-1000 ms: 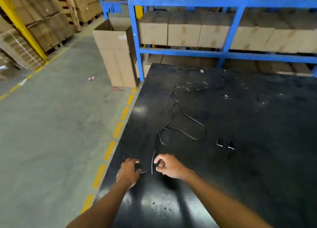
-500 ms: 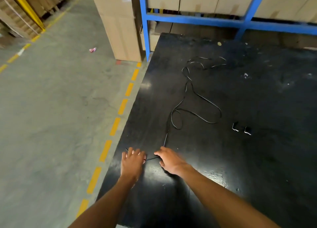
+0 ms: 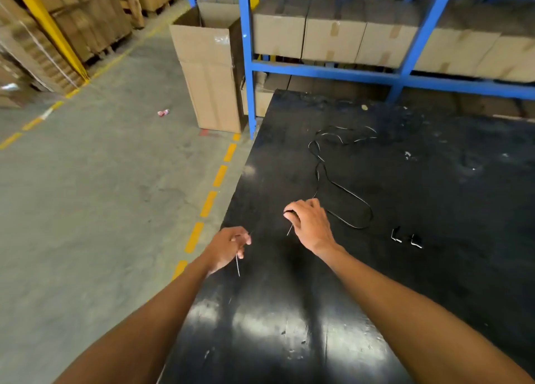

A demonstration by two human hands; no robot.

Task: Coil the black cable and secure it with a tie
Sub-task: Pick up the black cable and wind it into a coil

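A thin black cable (image 3: 351, 194) lies in loose loops on the black table (image 3: 434, 268), trailing from the far middle toward me. My left hand (image 3: 227, 247) is raised over the table's left edge, pinching the cable's near end, with a short piece hanging below the fingers. My right hand (image 3: 311, 223) grips the cable a little further along, above the table. Two small black ties (image 3: 405, 237) lie on the table to the right of my right hand.
The table's left edge borders a concrete floor with a dashed yellow line (image 3: 208, 204). A tall open cardboard box (image 3: 211, 71) stands at the far left corner. Blue shelving (image 3: 399, 74) with cartons runs behind the table. Stacked pallets (image 3: 43, 36) stand at the far left.
Both hands have lifted off the table with the cable's near end. My right hand has slid further along the cable, away from my left. The small near loop has been drawn in.
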